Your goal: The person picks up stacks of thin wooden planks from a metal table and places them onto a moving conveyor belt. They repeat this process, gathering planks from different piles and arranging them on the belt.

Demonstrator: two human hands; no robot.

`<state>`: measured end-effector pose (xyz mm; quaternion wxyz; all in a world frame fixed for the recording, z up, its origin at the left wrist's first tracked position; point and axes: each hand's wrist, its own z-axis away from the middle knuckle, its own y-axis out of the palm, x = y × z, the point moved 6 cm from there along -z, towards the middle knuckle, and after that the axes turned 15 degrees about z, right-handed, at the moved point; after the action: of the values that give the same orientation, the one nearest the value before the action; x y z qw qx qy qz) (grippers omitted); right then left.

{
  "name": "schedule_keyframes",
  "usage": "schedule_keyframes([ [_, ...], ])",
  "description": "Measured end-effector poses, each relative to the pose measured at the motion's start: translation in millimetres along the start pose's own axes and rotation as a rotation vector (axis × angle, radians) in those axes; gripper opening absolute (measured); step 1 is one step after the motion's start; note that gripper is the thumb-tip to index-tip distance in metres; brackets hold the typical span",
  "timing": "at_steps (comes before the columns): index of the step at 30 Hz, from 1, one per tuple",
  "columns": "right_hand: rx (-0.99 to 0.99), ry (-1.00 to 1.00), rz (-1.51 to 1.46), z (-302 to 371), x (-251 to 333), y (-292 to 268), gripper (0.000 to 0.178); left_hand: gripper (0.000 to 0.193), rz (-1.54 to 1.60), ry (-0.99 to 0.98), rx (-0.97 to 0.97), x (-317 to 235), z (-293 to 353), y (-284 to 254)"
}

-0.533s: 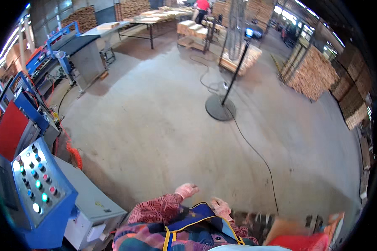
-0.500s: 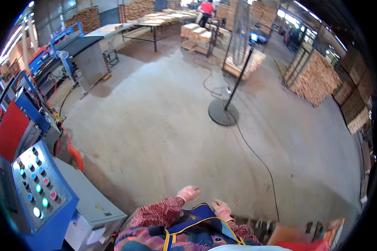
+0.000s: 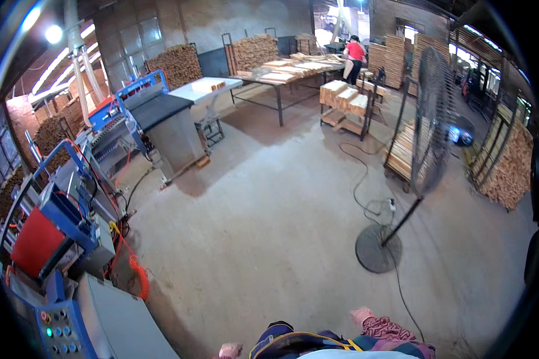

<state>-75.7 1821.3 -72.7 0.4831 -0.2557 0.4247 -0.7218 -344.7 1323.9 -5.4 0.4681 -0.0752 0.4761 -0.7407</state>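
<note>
My right hand, in a pinkish work glove with a patterned red sleeve, hangs out to the right of my body above the concrete floor. At the lower edge my left hand, gloved the same way, shows only in part, left of my dark blue apron with yellow trim. No object can be made out in either hand, and the fingers are too small and blurred to read. Nearest my left side stands a grey cabinet beside a blue control panel with lit buttons.
A tall pedestal fan stands ahead right, its cable trailing over the floor. Blue machinery with a coiled orange hose lines the left. Farther off are a table of boards, wood carts and a person in red.
My view has tilted up and swung left, so the fan sits farther right. My hands, close together in front of the apron before, are now apart at either side.
</note>
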Motion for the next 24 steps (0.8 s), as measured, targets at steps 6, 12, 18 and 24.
schedule_keyframes([
  [6,-0.136,-0.025,-0.019,-259.8,-26.4,-171.7,0.026,0.027,0.132,-0.171,-0.033,-28.1,-179.5,-80.9],
  [12,-0.047,0.020,-0.583,-380.3,-52.4,-309.4,0.020,0.028,-0.160,0.090,0.162,-115.1,-453.2,-272.6],
  [18,-0.043,-0.090,-0.066,-472.0,-163.9,-337.6,0.027,0.023,0.254,0.246,-0.327,-141.6,-784.2,-447.5],
  [24,-0.027,0.011,-0.132,-651.0,-317.3,-359.6,0.024,0.026,-0.307,0.448,-0.143,-224.0,-962.3,-511.6],
])
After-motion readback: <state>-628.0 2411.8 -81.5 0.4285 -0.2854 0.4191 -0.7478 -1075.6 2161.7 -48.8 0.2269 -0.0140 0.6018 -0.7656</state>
